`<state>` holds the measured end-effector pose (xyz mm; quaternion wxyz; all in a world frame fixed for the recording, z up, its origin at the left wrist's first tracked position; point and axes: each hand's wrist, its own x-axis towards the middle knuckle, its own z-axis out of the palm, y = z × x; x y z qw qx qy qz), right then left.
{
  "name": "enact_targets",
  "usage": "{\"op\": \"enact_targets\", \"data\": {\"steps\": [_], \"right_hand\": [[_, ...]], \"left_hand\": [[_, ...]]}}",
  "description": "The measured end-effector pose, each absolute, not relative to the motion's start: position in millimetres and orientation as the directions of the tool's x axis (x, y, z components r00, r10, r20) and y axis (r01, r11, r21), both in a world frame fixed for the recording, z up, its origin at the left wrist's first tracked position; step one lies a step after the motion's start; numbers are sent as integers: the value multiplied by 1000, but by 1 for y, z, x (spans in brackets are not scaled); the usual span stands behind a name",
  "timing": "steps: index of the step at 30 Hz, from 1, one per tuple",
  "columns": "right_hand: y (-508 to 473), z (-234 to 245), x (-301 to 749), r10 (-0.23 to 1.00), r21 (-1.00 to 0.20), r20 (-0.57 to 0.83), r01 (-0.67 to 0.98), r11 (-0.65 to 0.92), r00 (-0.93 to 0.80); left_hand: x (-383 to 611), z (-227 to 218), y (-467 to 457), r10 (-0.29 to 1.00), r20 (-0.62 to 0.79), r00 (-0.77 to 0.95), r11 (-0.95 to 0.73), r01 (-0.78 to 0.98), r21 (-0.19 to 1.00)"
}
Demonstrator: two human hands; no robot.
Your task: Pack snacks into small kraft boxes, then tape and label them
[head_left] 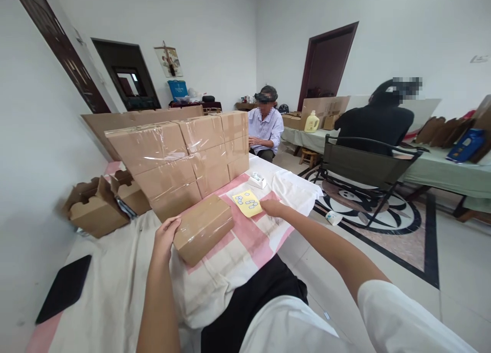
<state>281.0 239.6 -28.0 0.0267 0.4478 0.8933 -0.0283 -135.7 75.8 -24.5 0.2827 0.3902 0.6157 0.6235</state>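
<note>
A taped cardboard box (pixel 205 225) lies on the cloth-covered table in front of me. My left hand (pixel 165 236) grips its left end, with fingers over the top edge. To the right of the box is a yellow sheet (pixel 245 204) bearing several small white shapes with blue outlines. My right hand (pixel 271 208) is closed at the sheet's right edge, pinching it; the fingertips are partly hidden. Just beyond the sheet sits a small white item (pixel 257 180) with dark marks, its kind unclear.
Taped cardboard boxes (pixel 180 153) are stacked behind the box. Open cartons (pixel 95 207) and a black flat object (pixel 64 287) lie left. One person (pixel 266 125) sits across the table; another (pixel 376 120) sits in a folding chair (pixel 368 166) at a green-covered table (pixel 437 171).
</note>
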Motion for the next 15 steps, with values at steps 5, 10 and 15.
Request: {"op": "enact_targets", "data": {"steps": [5,10,15], "right_hand": [[223,-37,263,777,14,-82,779,627,-624],[227,-35,265,771,-93,-58,772,629,-635],[241,-31,291,770,-399,28,699,594,-638]], "left_hand": [[-134,-21,73,820,128,-557,-60,138,989],[-134,-19,72,819,124,-560,-58,134,989],[-134,-19,72,817,118,-565,-49,135,990]]}}
